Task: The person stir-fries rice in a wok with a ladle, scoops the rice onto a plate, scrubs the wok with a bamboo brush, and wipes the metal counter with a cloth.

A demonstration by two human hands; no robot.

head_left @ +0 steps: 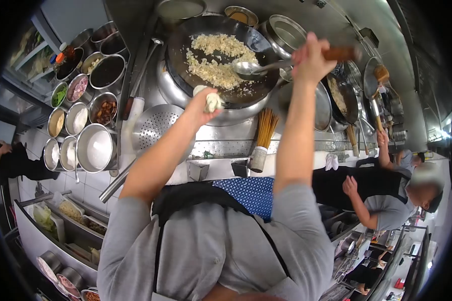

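Observation:
A large dark wok (pixel 178 47) holds loose fried rice (pixel 216 72). My right hand (pixel 314 59) is closed round the wooden handle of a metal ladle (pixel 246 68), whose bowl rests at the right side of the rice. At the wok's near edge, my left hand (pixel 205 108) is wrapped round a bunched white cloth (pixel 213 102). Below the left hand lies a perforated metal strainer (pixel 158 125), apart from it. A bamboo brush (pixel 267 125) stands between my two forearms.
Metal containers of ingredients (pixel 96 147) fill the left side. A second wok (pixel 339 98) with rice stands at the right, near a co-worker (pixel 386 200). Metal pots (pixel 286 32) line the back. A long-handled tool (pixel 140 70) leans left of the wok.

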